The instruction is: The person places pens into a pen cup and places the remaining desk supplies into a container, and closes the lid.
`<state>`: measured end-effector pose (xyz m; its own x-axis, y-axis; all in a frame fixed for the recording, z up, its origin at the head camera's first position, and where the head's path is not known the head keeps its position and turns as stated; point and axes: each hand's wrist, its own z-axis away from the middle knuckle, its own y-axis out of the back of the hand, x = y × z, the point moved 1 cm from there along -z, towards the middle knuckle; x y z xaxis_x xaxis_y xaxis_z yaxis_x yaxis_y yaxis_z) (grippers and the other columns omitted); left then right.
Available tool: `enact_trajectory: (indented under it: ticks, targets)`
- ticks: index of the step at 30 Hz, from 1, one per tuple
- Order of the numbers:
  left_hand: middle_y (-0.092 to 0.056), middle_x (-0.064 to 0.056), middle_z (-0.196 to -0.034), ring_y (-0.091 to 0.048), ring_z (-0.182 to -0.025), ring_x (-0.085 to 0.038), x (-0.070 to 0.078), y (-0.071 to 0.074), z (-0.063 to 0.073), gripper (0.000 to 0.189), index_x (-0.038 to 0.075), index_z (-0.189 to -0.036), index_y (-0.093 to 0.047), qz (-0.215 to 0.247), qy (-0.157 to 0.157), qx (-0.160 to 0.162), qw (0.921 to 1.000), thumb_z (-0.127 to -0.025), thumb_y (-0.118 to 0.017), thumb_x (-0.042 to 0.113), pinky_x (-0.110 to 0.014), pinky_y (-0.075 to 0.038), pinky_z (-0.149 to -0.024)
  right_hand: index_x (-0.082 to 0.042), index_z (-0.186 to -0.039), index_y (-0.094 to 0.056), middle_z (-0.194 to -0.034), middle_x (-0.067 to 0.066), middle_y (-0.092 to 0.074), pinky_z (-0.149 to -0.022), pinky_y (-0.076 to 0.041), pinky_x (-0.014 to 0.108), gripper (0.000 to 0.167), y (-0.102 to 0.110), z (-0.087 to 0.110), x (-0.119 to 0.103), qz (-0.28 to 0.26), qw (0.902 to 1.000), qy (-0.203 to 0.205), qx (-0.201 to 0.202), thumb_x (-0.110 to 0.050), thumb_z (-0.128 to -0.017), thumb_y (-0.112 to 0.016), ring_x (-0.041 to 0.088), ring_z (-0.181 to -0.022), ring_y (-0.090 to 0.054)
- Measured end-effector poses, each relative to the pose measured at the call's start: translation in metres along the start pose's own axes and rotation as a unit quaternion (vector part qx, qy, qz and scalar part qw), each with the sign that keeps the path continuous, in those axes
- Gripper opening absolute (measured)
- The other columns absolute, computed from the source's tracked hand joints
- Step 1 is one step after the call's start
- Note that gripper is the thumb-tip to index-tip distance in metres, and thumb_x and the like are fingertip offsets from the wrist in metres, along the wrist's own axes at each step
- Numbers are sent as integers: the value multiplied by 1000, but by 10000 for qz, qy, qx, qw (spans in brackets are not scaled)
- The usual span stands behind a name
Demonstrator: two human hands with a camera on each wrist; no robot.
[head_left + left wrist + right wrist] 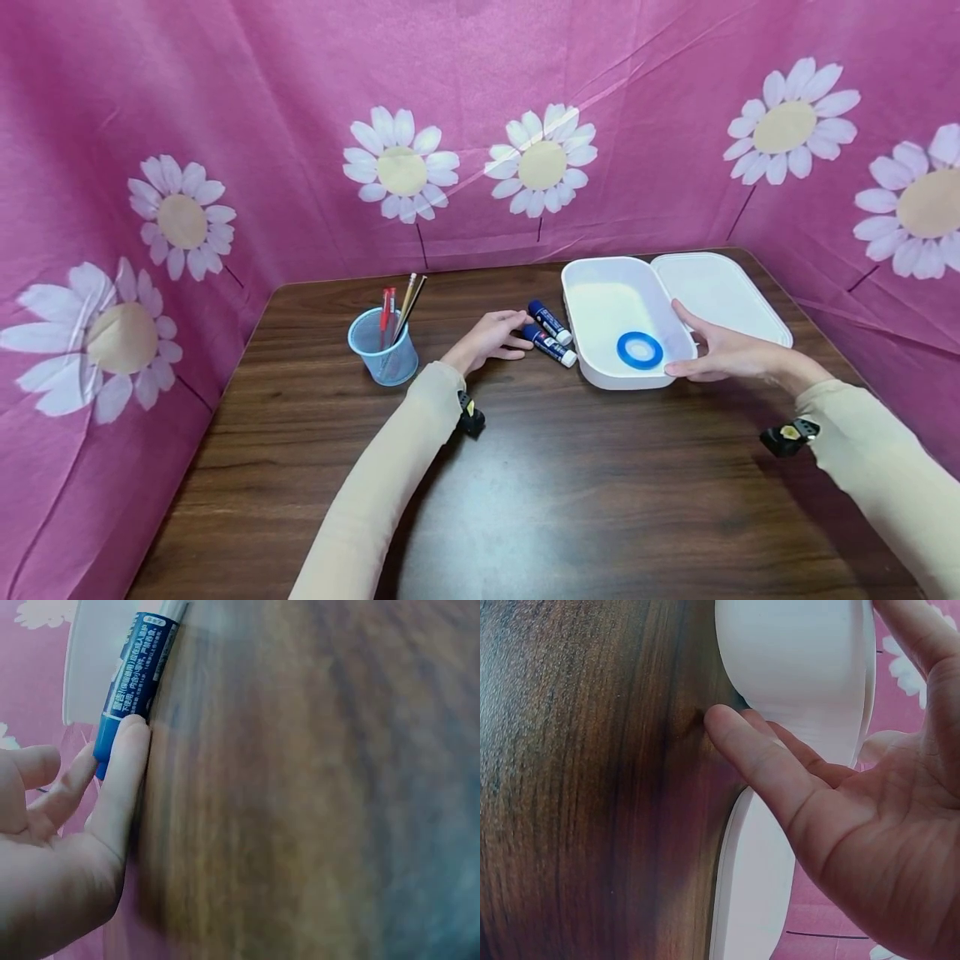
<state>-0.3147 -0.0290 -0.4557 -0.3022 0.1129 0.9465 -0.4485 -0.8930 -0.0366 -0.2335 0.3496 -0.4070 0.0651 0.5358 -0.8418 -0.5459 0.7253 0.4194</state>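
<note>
Two dark blue glue sticks [550,345] with white ends lie side by side on the table. My left hand [489,340] is at their left ends, fingers extended and thumb apart. In the left wrist view, a fingertip overlaps the blue end of one glue stick [135,675]. To their right stands a white plastic box [607,308] with a blue ring-shaped roll [640,350] lying inside. My right hand [723,350] is spread around the box's near right corner. Its fingertips are right at the box's lower wall [802,667] in the right wrist view.
A white lid [727,296] lies flat beyond the box's right side. On the left, a light blue mesh cup [386,362] holds red pens [386,310], a pencil [408,292] and a thin dark stick. Pink cloth [465,242] with daisies hangs behind the wooden table [570,483].
</note>
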Motion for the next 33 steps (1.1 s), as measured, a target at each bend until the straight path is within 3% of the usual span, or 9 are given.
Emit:
enact_trajectory:
  ticks: [6,12,20,27,33]
  targets:
    - [-61,-14,-128,-71,-91,-22,-2,-3,0,38,0,-127,-62,-88,-119,182,9997,-109,-50,31,-34,-61,-79,-23,-158,23,-157,39,-5,-88,-57,37,116,0,0,0,59,10000,-49,-22,-19,-95,-74,32,-117,-53]
    - [-66,-13,-115,-69,-83,-17,-3,-2,1,32,-1,-128,-61,-136,-169,47,9998,-107,-56,23,-33,-61,-77,-23,-158,24,-157,40,-4,-88,-58,38,116,0,0,0,125,9999,-88,-27,-20,-95,-74,34,-119,-51]
    - [-68,-8,-96,-67,-75,-17,-3,-6,1,33,1,-123,-65,-629,-264,-102,9976,-97,-73,19,-31,-61,-72,-23,-157,24,-156,42,-3,-86,-58,36,116,1,0,-2,266,9996,-99,-7,-22,-95,-73,33,-118,-52]
    - [-68,-6,-99,-65,-74,-18,0,-7,4,33,3,-123,-68,-769,-299,-212,9964,-94,-75,16,-31,-61,-70,-22,-158,24,-154,41,-7,-85,-58,33,116,1,0,-3,321,9994,-94,5,-24,-95,-73,35,-119,-50]
    - [-64,-7,-108,-64,-76,-21,3,-9,8,39,2,-130,-64,-686,-314,-284,9967,-94,-74,9,-33,-61,-71,-21,-158,23,-156,40,-3,-90,-57,34,115,1,0,-3,307,9995,-77,4,-24,-95,-73,41,-130,-39]
